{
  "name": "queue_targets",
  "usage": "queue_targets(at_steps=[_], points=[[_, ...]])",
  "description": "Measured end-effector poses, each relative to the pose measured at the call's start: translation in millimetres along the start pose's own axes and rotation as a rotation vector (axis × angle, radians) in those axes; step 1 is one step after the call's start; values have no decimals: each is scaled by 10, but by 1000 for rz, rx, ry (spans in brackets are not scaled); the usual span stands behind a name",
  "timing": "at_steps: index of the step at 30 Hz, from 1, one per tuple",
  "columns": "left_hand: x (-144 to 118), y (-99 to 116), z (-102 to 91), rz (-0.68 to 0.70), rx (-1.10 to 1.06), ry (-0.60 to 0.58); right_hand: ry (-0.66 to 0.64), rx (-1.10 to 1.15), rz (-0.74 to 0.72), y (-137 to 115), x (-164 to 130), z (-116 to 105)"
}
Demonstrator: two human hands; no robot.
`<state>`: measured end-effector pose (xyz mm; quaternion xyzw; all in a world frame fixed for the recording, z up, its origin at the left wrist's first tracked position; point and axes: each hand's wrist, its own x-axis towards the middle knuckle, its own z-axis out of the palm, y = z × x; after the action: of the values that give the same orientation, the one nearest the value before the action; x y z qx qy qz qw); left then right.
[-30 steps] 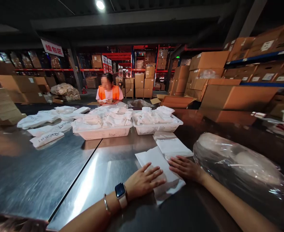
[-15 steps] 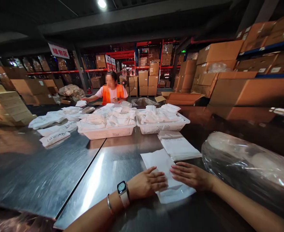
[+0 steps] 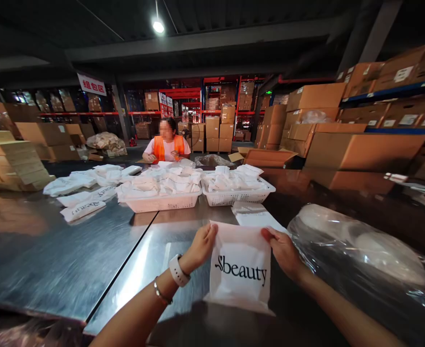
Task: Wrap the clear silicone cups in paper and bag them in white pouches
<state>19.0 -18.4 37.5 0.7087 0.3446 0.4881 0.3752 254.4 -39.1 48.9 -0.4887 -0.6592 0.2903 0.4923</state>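
Note:
A white plastic bag (image 3: 239, 294) printed with "beauty" lettering hangs upright between my hands, its print facing me. At its upper left corner my left hand (image 3: 202, 245) is closed in a pinch. My right hand (image 3: 283, 250) pinches the upper right corner the same way. Just behind the held bag lies a flat stack of white bags (image 3: 257, 215), partly hidden by it. Whether the held bag has anything inside, I cannot tell.
Two white baskets (image 3: 163, 205) piled with white packets stand beyond my hands. More printed packets (image 3: 84, 209) lie at the left on the metal table (image 3: 125, 260). A clear plastic sack (image 3: 357, 246) rests at the right. A co-worker in an orange vest (image 3: 169, 147) sits across.
Both hands lay flat on the bag; now they pinch its top corners and hold it raised, print showing. The co-worker's outstretched arm has drawn in.

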Motion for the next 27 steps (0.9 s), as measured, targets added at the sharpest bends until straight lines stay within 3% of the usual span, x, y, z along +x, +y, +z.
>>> queue_targets(at_steps=[5, 11, 14, 18, 22, 24, 27], points=[[80, -308, 101, 30, 184, 113, 188, 130, 10, 446, 163, 299], [19, -731, 196, -15, 321, 65, 224, 88, -1, 874, 147, 587], [-37, -788, 187, -18, 399, -16, 196, 20, -26, 950, 83, 585], [-65, -765, 151, 39, 469, -207, 83, -71, -96, 974, 25, 532], [-32, -806, 127, 241, 537, -475, -59, -126, -166, 965, 32, 500], [-19, -852, 132, 288, 607, -510, -101, -152, -175, 973, 55, 500], [-16, -898, 130, 190, 658, -448, -119, -206, -184, 1029, 97, 512]])
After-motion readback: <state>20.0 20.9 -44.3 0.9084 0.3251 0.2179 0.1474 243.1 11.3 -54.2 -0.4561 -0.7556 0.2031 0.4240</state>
